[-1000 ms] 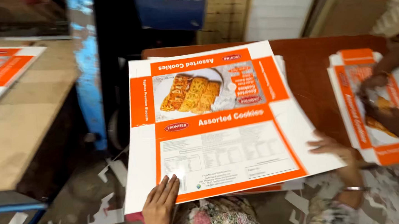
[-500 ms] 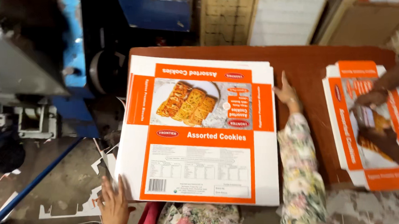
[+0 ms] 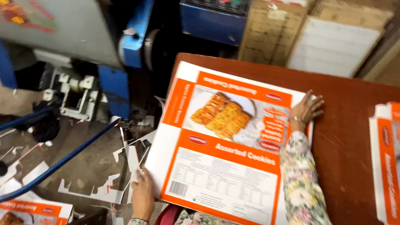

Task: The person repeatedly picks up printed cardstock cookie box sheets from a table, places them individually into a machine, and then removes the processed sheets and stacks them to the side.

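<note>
A stack of flat orange and white printed carton sheets (image 3: 220, 148), showing a biscuit picture, lies on a dark brown table (image 3: 347, 132) and overhangs its left edge. My left hand (image 3: 143, 197) grips the stack's lower left edge. My right hand (image 3: 305, 109), in a floral sleeve, rests flat with spread fingers on the stack's far right corner.
Another pile of the same orange cartons (image 3: 396, 157) lies at the right of the table. Blue machinery (image 3: 128, 43) and a blue control box (image 3: 215, 11) stand behind. Brown boxes (image 3: 277, 21) lean at the back. Card scraps (image 3: 90, 191) and a blue bar (image 3: 52, 166) cover the floor at left.
The view has swung left and tilted. My right hand slid up to the stack's far right corner and my left hand moved in along its lower left edge. The other person's hands left the view.
</note>
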